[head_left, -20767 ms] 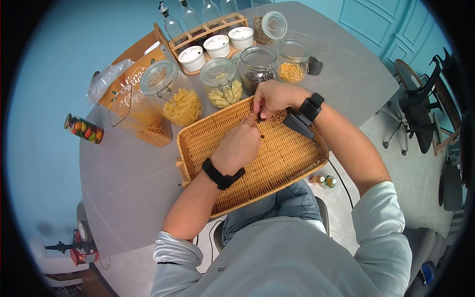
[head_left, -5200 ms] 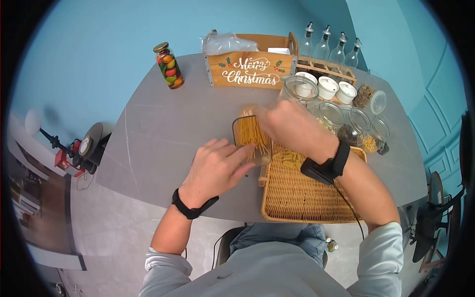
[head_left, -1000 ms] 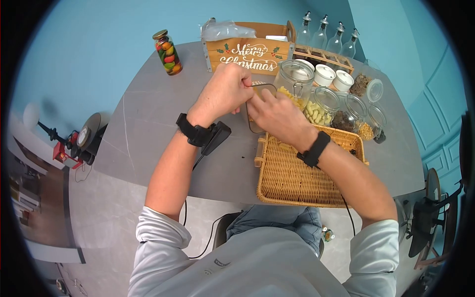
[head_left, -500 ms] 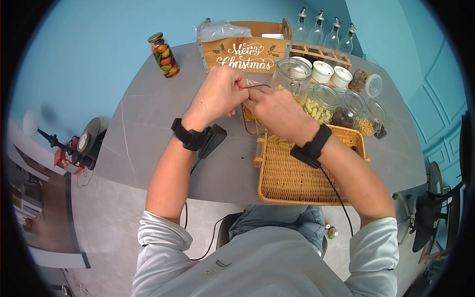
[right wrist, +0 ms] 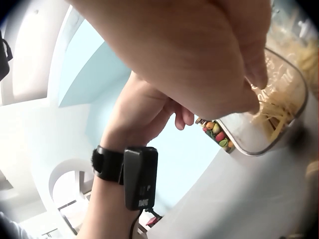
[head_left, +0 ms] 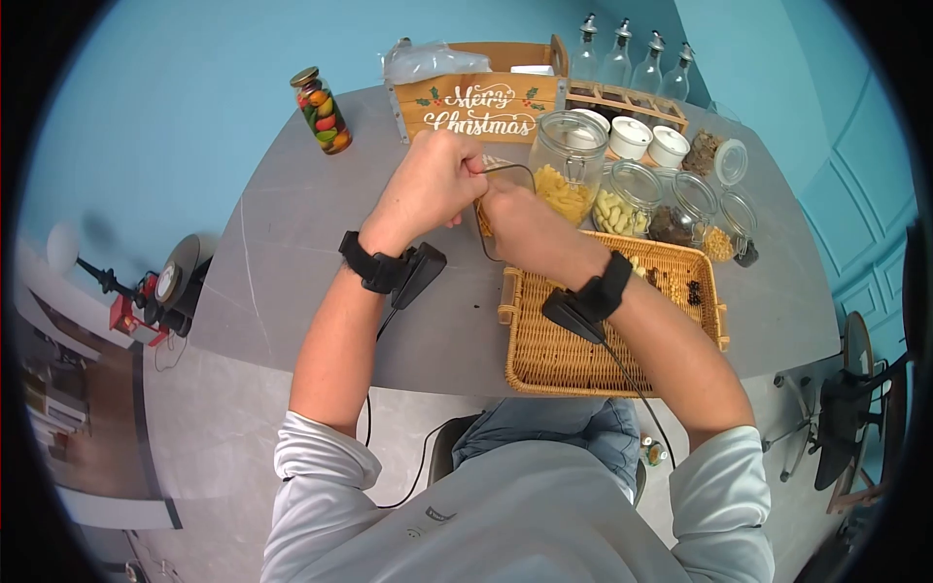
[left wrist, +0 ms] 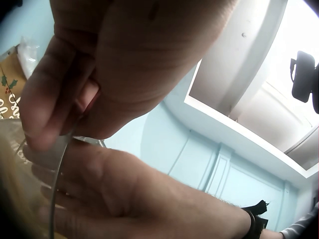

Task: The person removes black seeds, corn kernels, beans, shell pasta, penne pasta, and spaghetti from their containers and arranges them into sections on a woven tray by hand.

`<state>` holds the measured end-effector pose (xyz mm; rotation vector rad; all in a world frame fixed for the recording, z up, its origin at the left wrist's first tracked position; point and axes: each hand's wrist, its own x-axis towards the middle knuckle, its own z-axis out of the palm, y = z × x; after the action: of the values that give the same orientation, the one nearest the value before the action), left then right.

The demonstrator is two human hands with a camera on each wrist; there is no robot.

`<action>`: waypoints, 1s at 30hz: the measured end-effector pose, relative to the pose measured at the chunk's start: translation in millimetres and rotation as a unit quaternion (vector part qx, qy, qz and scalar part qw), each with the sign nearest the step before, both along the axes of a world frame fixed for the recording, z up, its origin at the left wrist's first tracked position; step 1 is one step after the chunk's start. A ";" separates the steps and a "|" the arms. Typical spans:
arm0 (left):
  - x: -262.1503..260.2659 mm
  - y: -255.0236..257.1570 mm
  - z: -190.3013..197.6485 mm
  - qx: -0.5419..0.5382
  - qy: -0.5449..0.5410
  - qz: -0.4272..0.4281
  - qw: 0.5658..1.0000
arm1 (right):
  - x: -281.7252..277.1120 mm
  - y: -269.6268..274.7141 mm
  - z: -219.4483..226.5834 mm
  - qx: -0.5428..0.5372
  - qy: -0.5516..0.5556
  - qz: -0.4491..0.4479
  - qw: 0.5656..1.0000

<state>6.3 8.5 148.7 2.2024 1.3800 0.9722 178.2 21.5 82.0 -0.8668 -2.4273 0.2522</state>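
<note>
In the head view my left hand (head_left: 428,185) grips the rim of a clear container (head_left: 489,243) of long thin pasta at its left side. My right hand (head_left: 535,231) is over the container's mouth, most of its fingers hidden. In the right wrist view the right hand (right wrist: 199,59) reaches over the rim, thumb and a fingertip apart beside the pasta strands (right wrist: 276,112). Fingers of the left hand (left wrist: 134,64) pinch the rim in the left wrist view; the right hand (left wrist: 114,184) stretches its fingers behind the clear wall. Whether these touch pasta I cannot tell.
A wicker basket (head_left: 583,367) with small food pieces lies nearer the body. Right of the container stand glass jars, including a penne jar (head_left: 562,192). Behind are a wooden crate (head_left: 457,92), white lidded pots (head_left: 632,138) and bottles (head_left: 617,66); a vegetable jar (head_left: 324,115) stands left.
Since 20.8 seconds ago both hands have left the basket for the pasta container. The left hand took hold of its rim after 5.2 seconds ago. In the last second the right hand shifted slightly.
</note>
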 end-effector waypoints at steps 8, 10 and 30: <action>-0.1 -0.2 2.4 -0.032 -0.011 0.022 0.999 | 2.9 -8.3 3.7 -0.085 -0.091 0.001 0.992; 2.1 -0.5 1.5 -0.022 -0.004 0.016 1.000 | 2.3 -7.3 -3.8 -0.091 -0.143 -0.007 0.986; 13.7 8.4 -3.7 -0.016 0.003 0.037 0.999 | -43.6 73.6 -36.1 -0.313 0.087 -0.073 0.943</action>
<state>20.0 16.9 145.0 2.1456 1.4794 0.9643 134.6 95.1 45.9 -1.2210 -2.1165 1.0350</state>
